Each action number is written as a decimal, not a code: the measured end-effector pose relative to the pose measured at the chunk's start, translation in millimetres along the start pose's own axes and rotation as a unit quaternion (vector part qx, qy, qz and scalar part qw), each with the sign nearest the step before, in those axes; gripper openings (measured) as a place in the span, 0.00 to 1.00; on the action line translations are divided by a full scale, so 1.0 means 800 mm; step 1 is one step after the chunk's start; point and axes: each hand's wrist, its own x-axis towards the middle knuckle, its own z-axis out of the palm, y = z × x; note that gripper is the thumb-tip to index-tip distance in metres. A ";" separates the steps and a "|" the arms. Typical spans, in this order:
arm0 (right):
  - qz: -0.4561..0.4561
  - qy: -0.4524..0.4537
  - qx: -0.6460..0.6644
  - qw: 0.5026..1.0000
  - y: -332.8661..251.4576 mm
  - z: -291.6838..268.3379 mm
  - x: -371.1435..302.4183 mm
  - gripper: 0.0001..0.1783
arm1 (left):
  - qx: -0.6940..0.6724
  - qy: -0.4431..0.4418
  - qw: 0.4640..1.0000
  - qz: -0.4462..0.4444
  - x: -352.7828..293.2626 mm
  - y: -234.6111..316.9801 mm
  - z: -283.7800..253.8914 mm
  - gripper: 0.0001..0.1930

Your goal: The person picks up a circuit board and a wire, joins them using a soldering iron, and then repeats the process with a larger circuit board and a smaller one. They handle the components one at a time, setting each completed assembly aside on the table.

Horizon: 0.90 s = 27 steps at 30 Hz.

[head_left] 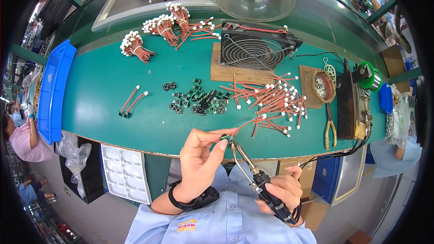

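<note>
Close to the bench's front edge, my left hand (201, 160) pinches a small green circuit board (227, 139) between thumb and fingers. A red-and-black wire lead (247, 122) runs from the board toward the loose leads on its right. My right hand (284, 190) is wrapped around the black handle of a soldering iron (263, 184), which has a thin metal tube alongside its shaft. Its tip meets or nearly meets the board; contact is too small to tell. Beyond my hands lie a pile of small circuit boards (210, 100) and many loose wire leads with white connectors (275, 95).
A black fan (255, 47) stands on a wooden board behind the piles. On the right are pliers (330, 129), a round container (324, 86), a solder spool (371, 77) and a black box (349, 108). Two wired boards (125, 114) and bundled leads (135, 47) lie left; a blue bin (55, 92) edges the bench.
</note>
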 end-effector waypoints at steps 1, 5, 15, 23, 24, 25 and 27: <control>0.000 0.003 0.000 1.000 0.000 0.000 0.000 0.22 | 0.001 0.000 1.000 0.001 0.000 0.000 0.000 0.08; 0.015 0.002 0.014 1.000 -0.004 -0.005 0.003 0.24 | 0.004 -0.001 1.000 0.003 0.000 -0.001 0.001 0.08; 0.011 0.005 0.021 1.000 -0.002 -0.008 0.007 0.24 | 0.029 -0.001 1.000 0.006 -0.002 -0.002 0.001 0.09; 0.027 0.122 0.011 0.992 0.014 -0.015 -0.004 0.23 | -0.053 -0.011 0.997 -0.052 0.006 0.010 -0.004 0.06; 0.046 0.219 -0.010 0.975 0.021 -0.010 -0.008 0.20 | -0.053 -0.011 0.997 -0.051 0.006 0.013 -0.005 0.06; 0.045 0.219 -0.010 0.975 0.032 -0.006 -0.011 0.20 | -0.084 -0.022 0.994 -0.070 0.006 0.016 -0.007 0.05; 0.182 0.333 -0.022 0.925 0.060 -0.002 -0.010 0.20 | -0.142 -0.040 0.983 -0.107 0.006 0.023 -0.008 0.04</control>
